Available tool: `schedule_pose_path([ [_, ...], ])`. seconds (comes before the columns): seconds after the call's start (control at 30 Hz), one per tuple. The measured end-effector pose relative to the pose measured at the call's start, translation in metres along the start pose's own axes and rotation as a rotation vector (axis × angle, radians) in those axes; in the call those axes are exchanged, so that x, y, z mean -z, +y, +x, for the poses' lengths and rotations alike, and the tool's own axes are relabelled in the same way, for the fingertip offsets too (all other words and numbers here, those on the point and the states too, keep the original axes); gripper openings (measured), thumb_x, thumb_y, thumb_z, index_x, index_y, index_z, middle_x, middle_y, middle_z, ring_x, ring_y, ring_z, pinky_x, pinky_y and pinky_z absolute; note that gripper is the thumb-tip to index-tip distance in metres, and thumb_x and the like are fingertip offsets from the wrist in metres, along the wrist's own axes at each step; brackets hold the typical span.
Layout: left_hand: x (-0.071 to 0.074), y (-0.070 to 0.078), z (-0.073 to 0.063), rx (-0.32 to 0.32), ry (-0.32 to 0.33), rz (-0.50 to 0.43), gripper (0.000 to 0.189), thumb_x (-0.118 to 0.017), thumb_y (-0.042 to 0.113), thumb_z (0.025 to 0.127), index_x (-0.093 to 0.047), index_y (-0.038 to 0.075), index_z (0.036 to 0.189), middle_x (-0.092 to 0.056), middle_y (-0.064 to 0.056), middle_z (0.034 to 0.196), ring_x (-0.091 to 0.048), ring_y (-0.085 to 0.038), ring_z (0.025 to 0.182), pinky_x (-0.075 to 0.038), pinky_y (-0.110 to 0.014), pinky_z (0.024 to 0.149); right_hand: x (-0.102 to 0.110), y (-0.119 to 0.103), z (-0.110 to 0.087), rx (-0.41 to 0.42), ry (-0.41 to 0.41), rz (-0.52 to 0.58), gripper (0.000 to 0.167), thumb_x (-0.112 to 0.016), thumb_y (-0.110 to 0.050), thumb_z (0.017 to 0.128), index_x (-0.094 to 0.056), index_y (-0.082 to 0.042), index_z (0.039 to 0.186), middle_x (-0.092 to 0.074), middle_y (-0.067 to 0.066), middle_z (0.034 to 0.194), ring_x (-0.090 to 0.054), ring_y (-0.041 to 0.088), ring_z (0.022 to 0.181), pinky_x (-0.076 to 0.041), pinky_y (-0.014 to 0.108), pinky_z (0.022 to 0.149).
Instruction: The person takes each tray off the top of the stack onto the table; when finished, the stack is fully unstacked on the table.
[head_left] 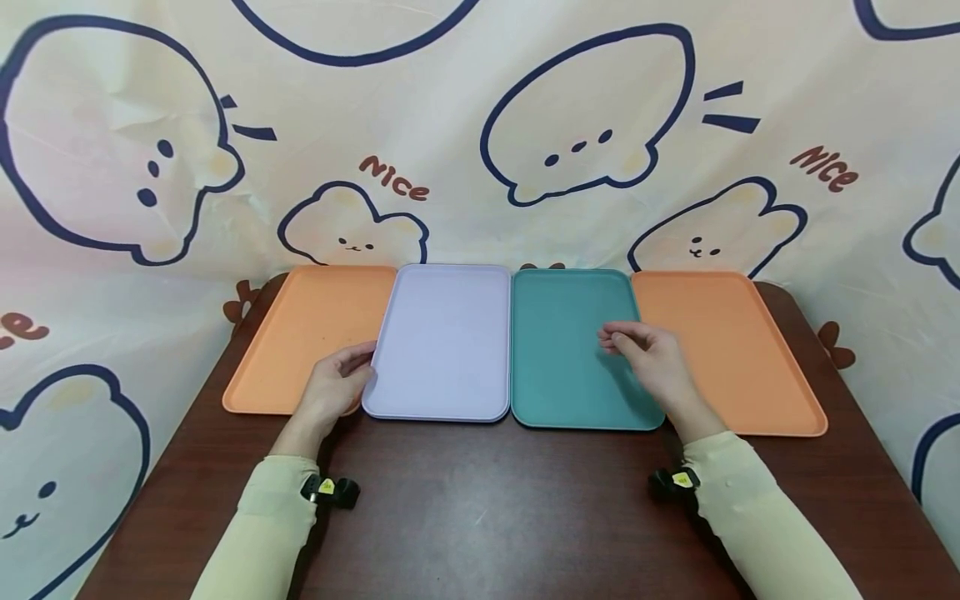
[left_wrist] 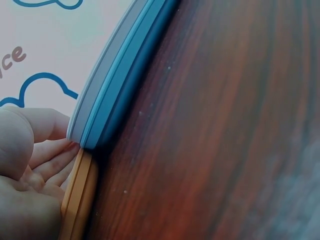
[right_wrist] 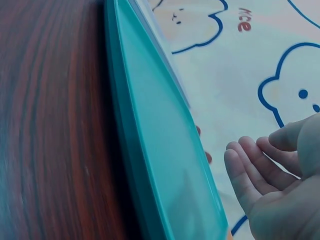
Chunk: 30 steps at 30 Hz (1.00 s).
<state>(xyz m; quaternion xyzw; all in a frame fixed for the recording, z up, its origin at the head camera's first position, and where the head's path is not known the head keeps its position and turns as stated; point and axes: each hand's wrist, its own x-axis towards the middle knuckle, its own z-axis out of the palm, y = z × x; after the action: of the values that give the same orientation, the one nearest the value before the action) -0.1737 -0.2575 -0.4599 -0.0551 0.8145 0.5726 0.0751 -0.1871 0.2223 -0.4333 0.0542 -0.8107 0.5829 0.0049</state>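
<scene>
Working outward across the dark wooden table (head_left: 472, 517), we meet the left hand (head_left: 335, 383), its thumb and fingers loosely bent at the left edge of the lavender tray (head_left: 442, 342); we cannot tell whether they pinch the rim or merely touch it. The right hand (head_left: 651, 358) hovers over the green tray (head_left: 566, 342), fingers softly curved, holding nothing. The lavender tray lies just left of the green one, with the left orange tray (head_left: 315, 333) on its other side and the right orange tray (head_left: 738, 358) past the green. We judge these thin, low-rimmed trays to be light, stiff plastic, smooth enough to slide and not easily broken. We would take the lavender one by its two long rims, thumbs above, fingers under the lip. Blue layers (left_wrist: 122, 75) show beneath it in the left wrist view, so we suspect a stack, though we cannot count it. Some left fingertips are lost behind the rims, and the right wrist covers the right orange tray's near inner corner. Farther back, the printed backdrop (head_left: 570, 233) is cut off by the picture's edges.
</scene>
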Motion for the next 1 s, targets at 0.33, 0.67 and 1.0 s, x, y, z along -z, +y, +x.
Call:
schedule_pose_path([
  [0.33,0.0,0.001,-0.001,0.009,-0.001,0.022,0.052,-0.057,0.005,0.108,-0.051,0.0,0.158,-0.05,-0.026,0.164,-0.046,-0.037,0.154,-0.045,-0.005,0.089,-0.026,-0.003,0.008,0.026,-0.05,-0.032,0.033,-0.057,-0.006,0.111,-0.066,0.015,0.134,-0.074,0.034,0.125,-0.079,0.016,0.1,-0.06,0.016,0.088],
  [0.67,0.001,0.001,-0.001,0.007,-0.001,0.008,0.052,-0.057,0.005,0.107,-0.051,0.0,0.158,-0.05,-0.026,0.163,-0.047,-0.036,0.153,-0.046,-0.006,0.088,-0.054,-0.003,0.013,0.02,-0.099,-0.059,0.031,-0.058,-0.004,0.11,-0.068,0.013,0.134,-0.075,0.032,0.125,-0.075,0.044,0.113,-0.063,0.04,0.095],
  [1.0,0.0,0.002,-0.001,0.007,0.001,0.019,0.052,-0.058,0.006,0.107,-0.051,0.002,0.159,-0.05,-0.025,0.164,-0.047,-0.035,0.153,-0.045,-0.006,0.089,-0.083,-0.008,0.022,0.005,-0.137,-0.16,0.03,-0.062,-0.011,0.109,-0.072,0.006,0.132,-0.079,0.023,0.122,-0.077,0.035,0.108,-0.063,0.042,0.092],
])
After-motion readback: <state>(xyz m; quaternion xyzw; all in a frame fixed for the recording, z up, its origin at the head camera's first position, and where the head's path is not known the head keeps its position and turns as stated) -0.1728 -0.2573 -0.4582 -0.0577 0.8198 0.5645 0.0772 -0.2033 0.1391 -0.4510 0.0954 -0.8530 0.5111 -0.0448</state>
